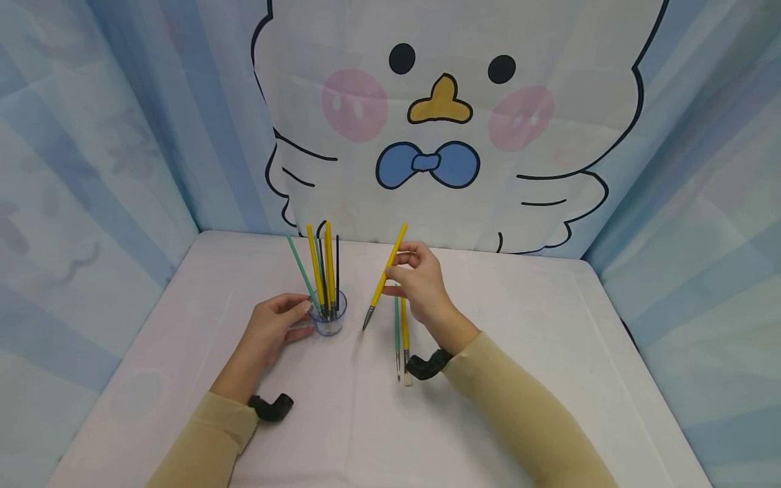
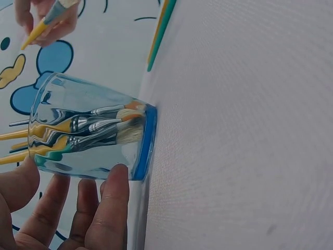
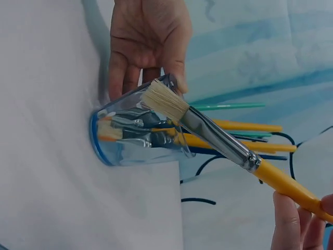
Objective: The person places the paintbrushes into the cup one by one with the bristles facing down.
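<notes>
A clear cup (image 1: 330, 327) with a blue base stands on the table, holding several paintbrushes (image 1: 330, 271) bristles down, with yellow, green and dark handles. My left hand (image 1: 272, 330) holds the cup from its left side, thumb near the rim and fingertips against the wall. To the right of the cup, my right hand (image 1: 422, 281) pinches a yellow-handled paintbrush (image 1: 387, 274) in the air, tilted with its bristles down toward the cup side. Its flat cream bristles (image 3: 164, 101) show in the right wrist view, apart from the cup in the head view.
Below my right hand, a green-handled paintbrush (image 1: 397, 332) and another yellow-handled one (image 1: 405, 329) lie side by side on the white tabletop (image 1: 329, 420). A cartoon-printed curtain (image 1: 439, 210) hangs behind the table, with blue striped curtains at both sides.
</notes>
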`<state>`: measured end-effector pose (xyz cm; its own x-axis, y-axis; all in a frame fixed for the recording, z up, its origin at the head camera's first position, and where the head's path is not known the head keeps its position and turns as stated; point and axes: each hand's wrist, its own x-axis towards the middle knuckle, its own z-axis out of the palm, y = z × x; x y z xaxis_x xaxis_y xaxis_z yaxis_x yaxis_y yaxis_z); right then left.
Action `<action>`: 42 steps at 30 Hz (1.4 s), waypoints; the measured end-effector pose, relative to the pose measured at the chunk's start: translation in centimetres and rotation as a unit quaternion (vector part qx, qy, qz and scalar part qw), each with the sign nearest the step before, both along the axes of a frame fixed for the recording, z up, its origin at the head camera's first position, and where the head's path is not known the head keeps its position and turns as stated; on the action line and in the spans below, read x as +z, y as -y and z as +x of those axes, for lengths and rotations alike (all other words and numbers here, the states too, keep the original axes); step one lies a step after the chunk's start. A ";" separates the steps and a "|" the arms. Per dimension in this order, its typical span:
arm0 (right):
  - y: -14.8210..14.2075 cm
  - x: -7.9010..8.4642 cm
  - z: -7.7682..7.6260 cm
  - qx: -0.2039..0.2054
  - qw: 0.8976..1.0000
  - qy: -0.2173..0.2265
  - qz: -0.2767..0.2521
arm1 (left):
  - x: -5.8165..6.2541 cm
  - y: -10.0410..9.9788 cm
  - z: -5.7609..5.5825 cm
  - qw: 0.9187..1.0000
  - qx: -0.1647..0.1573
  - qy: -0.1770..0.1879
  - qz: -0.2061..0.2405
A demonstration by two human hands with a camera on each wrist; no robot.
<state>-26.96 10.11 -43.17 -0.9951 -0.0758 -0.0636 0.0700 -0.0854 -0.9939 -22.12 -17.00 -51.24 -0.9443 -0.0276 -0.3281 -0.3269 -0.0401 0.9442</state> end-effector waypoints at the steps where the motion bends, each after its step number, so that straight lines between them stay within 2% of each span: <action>1: 0.2 0.1 0.0 0.000 1.000 -0.004 -0.005 | 0.0 0.0 0.0 1.000 0.000 0.000 -0.001; 16: 2.6 0.6 -0.1 -0.029 0.998 -0.028 -0.058 | 0.0 0.0 0.1 1.000 -0.003 -0.004 -0.004; 23: 3.4 0.3 -0.5 -0.036 0.997 -0.053 -0.045 | 0.1 0.0 0.0 1.000 -0.004 -0.001 -0.006; 30: 4.2 -0.2 -0.6 -0.009 0.996 -0.085 -0.035 | 0.1 0.0 0.0 1.000 -0.004 0.001 -0.006; 42: 5.4 -1.4 -0.7 0.017 0.994 -0.107 0.033 | 0.2 0.0 0.0 1.000 -0.004 -0.001 -0.009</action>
